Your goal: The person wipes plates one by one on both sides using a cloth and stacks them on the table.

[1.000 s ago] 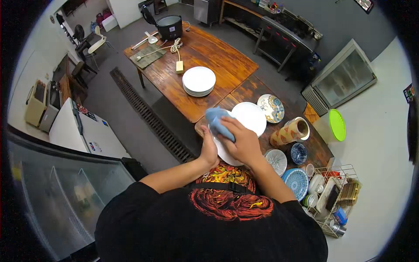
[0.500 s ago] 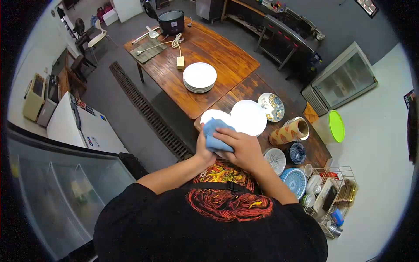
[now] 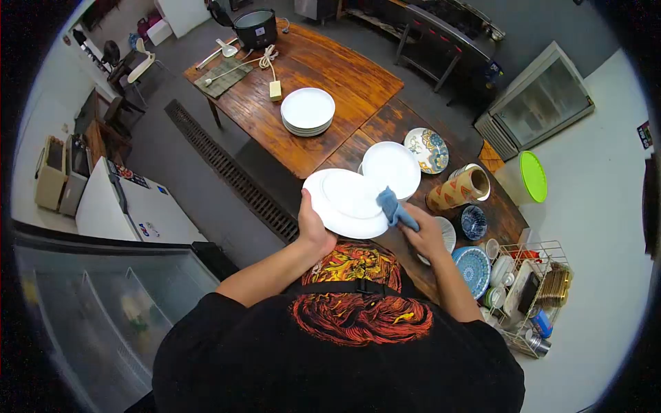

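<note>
A white plate point(image 3: 337, 203) is tilted in front of me with its ringed underside facing up. My left hand point(image 3: 315, 224) grips its left edge, thumb along the rim. In my right hand point(image 3: 425, 237) is a bunched blue cloth point(image 3: 390, 205), which touches the plate's right side. Just beyond, another stack of white plates point(image 3: 392, 168) stands on the wooden table. Farther off is a taller stack of white plates point(image 3: 308, 110). A patterned plate point(image 3: 427, 150) lies to the right of the nearer stack.
On the table's right are a patterned roll point(image 3: 460, 191), a dark blue bowl point(image 3: 473, 222) and light blue dishes point(image 3: 471, 272). A wire rack point(image 3: 530, 303) holds dishware at the right. A rice cooker point(image 3: 255, 29) and a power strip point(image 3: 275, 90) occupy the far end.
The plate in my left hand has come into fuller view, underside up. My right hand has moved right with the cloth, from the plate's middle to its right side.
</note>
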### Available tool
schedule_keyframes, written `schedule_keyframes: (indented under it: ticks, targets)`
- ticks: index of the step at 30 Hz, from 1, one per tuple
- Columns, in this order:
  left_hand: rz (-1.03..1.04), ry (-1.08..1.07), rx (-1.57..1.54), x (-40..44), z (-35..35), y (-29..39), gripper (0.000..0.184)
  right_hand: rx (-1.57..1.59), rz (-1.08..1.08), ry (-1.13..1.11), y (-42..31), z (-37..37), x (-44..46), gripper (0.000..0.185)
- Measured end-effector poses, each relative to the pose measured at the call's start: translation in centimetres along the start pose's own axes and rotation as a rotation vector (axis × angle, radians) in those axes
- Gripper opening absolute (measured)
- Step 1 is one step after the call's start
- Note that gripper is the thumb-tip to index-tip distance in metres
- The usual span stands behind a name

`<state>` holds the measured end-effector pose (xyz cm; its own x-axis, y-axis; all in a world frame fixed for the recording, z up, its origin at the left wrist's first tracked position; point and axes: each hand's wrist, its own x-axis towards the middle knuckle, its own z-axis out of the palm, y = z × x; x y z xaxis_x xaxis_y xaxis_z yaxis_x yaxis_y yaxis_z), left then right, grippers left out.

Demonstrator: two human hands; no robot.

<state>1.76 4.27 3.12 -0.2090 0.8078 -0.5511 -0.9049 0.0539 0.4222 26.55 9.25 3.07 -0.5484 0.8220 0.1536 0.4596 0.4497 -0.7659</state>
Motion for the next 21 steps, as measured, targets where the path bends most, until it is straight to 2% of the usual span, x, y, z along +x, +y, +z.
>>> schedule_keyframes:
  ticks: [2, 6, 11, 17, 21]
  targets:
    - [-0.022, -0.011, -0.01, 0.2, 0.0, 0.1, 0.069, 0.046, 0.092, 0.083, -0.5, 0.2, -0.1, 0.046]
    - [-0.076, -0.011, 0.032, -0.5, 0.8, 0.5, 0.07, -0.101, -0.22, -0.082, -5.2, 0.7, 0.1, 0.044]
    - [-0.072, -0.017, 0.055, -0.5, 0.9, 0.3, 0.069, 0.051, -0.108, 0.067, -1.5, 0.7, -0.5, 0.05]
    - [-0.091, -0.064, 0.078, -0.2, 0.5, 0.7, 0.068, 0.006, 0.117, 0.179, -0.1, 0.0, -0.2, 0.046]
    - [-0.133, -0.085, 0.081, -0.1, 0.0, 0.8, 0.07, -0.027, -0.23, 0.033, -5.7, 0.0, -0.4, 0.04]
